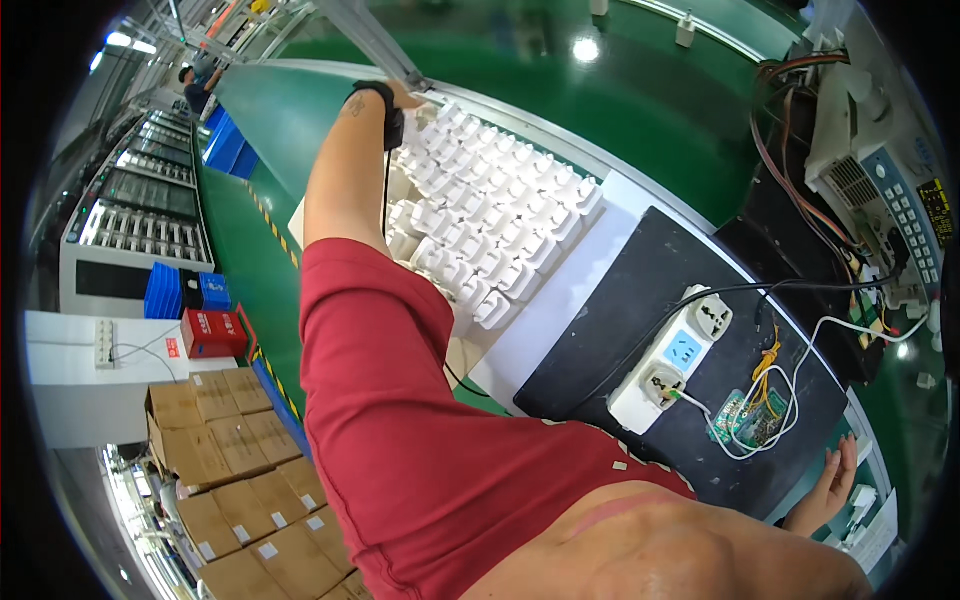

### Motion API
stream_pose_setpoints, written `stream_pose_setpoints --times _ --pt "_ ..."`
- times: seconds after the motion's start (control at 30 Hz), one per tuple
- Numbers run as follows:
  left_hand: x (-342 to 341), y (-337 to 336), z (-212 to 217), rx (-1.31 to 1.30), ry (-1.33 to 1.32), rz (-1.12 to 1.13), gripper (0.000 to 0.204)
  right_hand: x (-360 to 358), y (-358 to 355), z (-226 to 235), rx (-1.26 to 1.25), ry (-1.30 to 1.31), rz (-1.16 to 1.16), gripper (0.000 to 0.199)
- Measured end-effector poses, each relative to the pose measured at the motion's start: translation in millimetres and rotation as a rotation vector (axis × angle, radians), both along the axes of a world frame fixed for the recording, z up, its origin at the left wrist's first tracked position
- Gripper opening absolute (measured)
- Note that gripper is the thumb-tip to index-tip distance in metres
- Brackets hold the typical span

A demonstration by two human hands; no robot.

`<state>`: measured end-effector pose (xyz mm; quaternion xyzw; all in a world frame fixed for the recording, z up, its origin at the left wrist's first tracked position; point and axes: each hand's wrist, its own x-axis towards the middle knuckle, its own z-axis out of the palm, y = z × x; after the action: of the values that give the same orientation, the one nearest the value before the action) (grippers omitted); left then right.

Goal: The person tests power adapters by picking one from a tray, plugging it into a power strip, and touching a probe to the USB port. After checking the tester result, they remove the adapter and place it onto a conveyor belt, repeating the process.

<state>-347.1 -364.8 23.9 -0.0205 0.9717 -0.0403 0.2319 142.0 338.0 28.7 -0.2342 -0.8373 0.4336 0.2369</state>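
My left arm stretches to the far end of a block of white plastic charger-like pieces (490, 205), standing in close rows. My left hand (408, 98) is at the far corner of these rows, next to the end pieces. A black band (385, 105) circles that wrist, and a dark cord hangs from it. The fingers are mostly hidden, so any hold is unclear. At the lower right, my right hand (832, 488) has its fingers loosely bent and apart, with nothing visible in them. Beside it lie small white parts (862, 500) at the bench edge.
A white power strip (672, 358) lies on a black mat (590, 345), near a green circuit board (750, 420) with looped cables. An instrument with buttons (885, 200) stands at right. Cartons (240, 440) are stacked at left, and a person (198, 90) is far off.
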Motion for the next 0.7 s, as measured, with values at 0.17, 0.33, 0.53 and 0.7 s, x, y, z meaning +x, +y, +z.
stream_pose_setpoints --times 0.17,0.33,0.53,0.7 --pt "3.6 -9.8 -9.4 -0.293 0.06 -0.297 0.067 8.7 5.6 4.4 0.026 -0.054 -0.077 0.026" --pt "13.6 4.2 24.2 0.132 0.106 0.052 0.05 2.6 9.1 0.3 -0.021 -0.023 -0.028 0.025" --pt "36.1 12.0 29.6 0.184 0.017 0.133 0.065 -0.3 11.8 -8.4 -0.038 0.004 -0.01 0.025" --pt "44.3 9.0 29.0 0.402 -0.146 0.165 0.089 9.0 20.0 -11.8 -0.036 -0.021 -0.016 0.024"
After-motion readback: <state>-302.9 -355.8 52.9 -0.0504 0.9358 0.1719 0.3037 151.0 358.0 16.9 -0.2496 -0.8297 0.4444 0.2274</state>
